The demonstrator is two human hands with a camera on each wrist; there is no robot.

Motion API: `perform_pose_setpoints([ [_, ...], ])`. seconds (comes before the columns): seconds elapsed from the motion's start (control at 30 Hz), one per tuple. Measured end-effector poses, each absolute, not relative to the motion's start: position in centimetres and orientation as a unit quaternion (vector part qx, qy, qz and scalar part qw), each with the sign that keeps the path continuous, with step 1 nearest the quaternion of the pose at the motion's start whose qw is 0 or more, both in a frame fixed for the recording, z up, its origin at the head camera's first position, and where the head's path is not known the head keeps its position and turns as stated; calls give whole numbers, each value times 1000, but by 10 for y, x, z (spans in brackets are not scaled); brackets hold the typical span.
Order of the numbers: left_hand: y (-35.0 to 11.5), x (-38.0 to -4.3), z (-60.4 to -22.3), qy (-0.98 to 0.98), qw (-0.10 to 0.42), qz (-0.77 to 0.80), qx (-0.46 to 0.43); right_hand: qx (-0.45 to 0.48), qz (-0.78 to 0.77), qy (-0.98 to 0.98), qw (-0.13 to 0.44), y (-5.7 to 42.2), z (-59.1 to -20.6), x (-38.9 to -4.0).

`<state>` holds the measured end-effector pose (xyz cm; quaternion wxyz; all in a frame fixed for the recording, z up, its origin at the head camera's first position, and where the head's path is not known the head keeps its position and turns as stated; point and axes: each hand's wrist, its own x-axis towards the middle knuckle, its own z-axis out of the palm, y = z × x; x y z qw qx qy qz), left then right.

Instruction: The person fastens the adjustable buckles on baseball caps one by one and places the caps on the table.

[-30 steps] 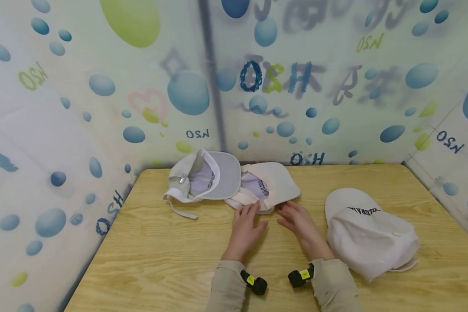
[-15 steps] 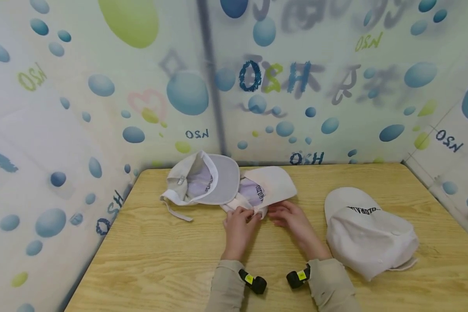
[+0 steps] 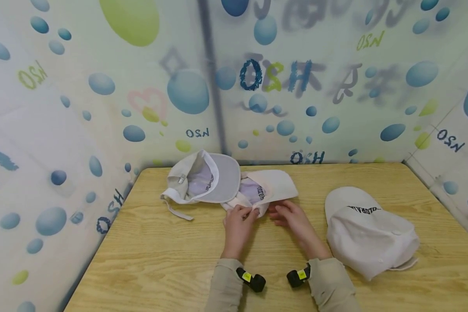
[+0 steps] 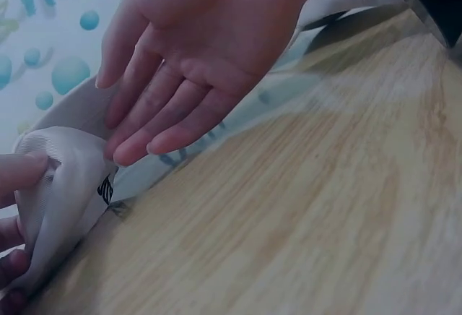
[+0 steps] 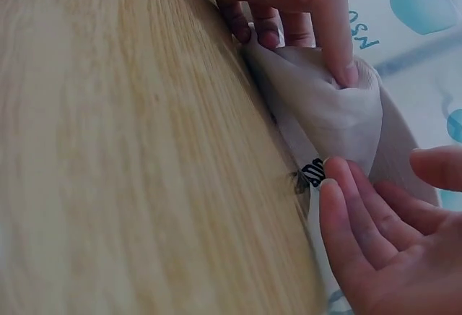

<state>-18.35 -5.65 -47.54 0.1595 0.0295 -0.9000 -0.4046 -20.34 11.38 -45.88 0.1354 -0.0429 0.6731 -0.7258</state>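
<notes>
A white cap [image 3: 277, 184] lies upturned near the back of the table, its lilac lining and dark lettering showing. My left hand [image 3: 238, 225] pinches the near edge of its crown between thumb and fingers, and the cloth [image 5: 325, 105] folds under the thumb in the right wrist view. On the cap's right my right hand [image 3: 296, 221] holds its fingers nearly straight, thumb apart, the tips at the cap's side below the brim. Overlapping it from the left is a second upturned cap [image 3: 222, 177] with a grey under-brim and a loose strap.
A third white cap [image 3: 370, 234] lies crown up to the right of my right forearm, dark lettering on its front. The wooden table [image 3: 160, 260] meets a patterned wall [image 3: 335, 143] along its back edge.
My left fingers have closed on the cap's near edge and drawn it slightly toward me and left. The right hand has shifted a little left beside it.
</notes>
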Motion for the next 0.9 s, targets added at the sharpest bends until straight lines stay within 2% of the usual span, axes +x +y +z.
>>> perform_pose_setpoints([
  [0.4, -64, -185, -473, -864, 144, -483, 5, -31, -728, 672, 133, 115, -459, -203],
  [0.6, -62, -184, -475, -894, 135, -427, -27, -36, -723, 677, 135, 116, -459, -203],
  [0.9, -63, -185, -470, -872, 139, -469, 6, -43, -732, 668, 123, 114, -457, -203],
])
